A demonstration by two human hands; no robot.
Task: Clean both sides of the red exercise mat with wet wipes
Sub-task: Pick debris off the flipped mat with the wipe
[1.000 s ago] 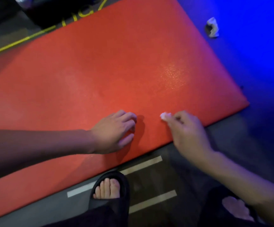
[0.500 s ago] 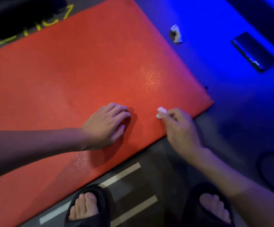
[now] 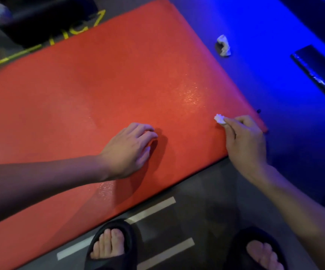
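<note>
Closest to the camera are two feet in black slides, the left slide (image 3: 113, 242) and the right slide (image 3: 255, 250), standing on a grey floor (image 3: 206, 201). Pale tape strips (image 3: 151, 210) lie on the floor by the feet. Just past the toes, the red mat (image 3: 99, 90) lies flat on the floor and fills most of the view. Its near edge runs at a slant from low on the left to higher on the right. The left hand (image 3: 130, 151) rests on the mat near that edge, with its fingers (image 3: 148, 133) bent loosely, tips down on the mat, holding nothing. The right hand (image 3: 245, 141) is over the mat's near right corner. Its fingers (image 3: 233, 121) pinch a small white wipe (image 3: 219, 118), and the wipe touches the mat. A wet, shiny patch (image 3: 190, 94) shows on the mat just beyond the wipe. Farther off on the right, the floor glows blue. A crumpled white wipe (image 3: 224, 45) lies there beside the mat's right edge. A dark flat phone (image 3: 317, 69) lies farther right. At the far left, yellow marks (image 3: 76, 26) show on the floor beyond the mat.
</note>
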